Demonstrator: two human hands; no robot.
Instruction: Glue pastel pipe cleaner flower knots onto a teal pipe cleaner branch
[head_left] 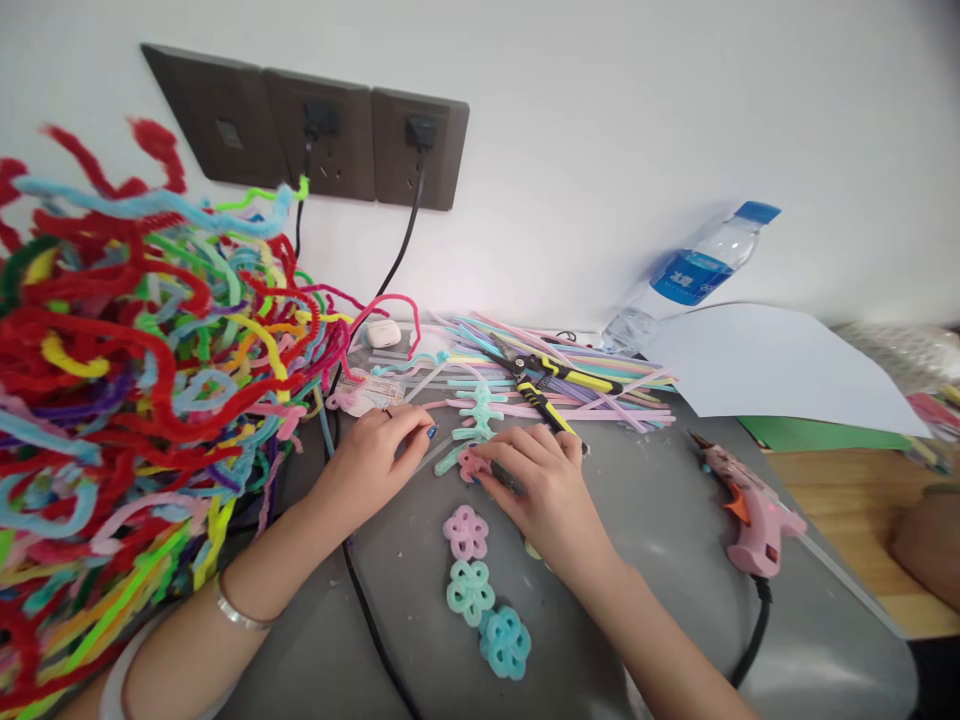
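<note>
My right hand [536, 480] pinches a small pink pipe-cleaner flower [471, 464] between thumb and forefinger, low over the grey table. To its left, my left hand [386, 445] is closed with thumb and forefinger together; anything between them is too hidden to make out. Mint-green pipe-cleaner pieces [480, 412] lie just beyond the fingers. Nearer to me, a finished pink flower [466, 532], a mint flower [471, 592] and a turquoise flower [505, 642] form a rough column. Part of a pale yellow piece shows under my right hand.
A tangled heap of colourful pipe cleaners [150, 380] fills the left. Yellow-black pliers [551, 385] rest on straight pastel pipe cleaners [615, 405]. At right lie a pink glue gun [757, 520] and white paper [780, 360]; a water bottle [694, 275] leans on the wall. A black cable [367, 600] crosses the table.
</note>
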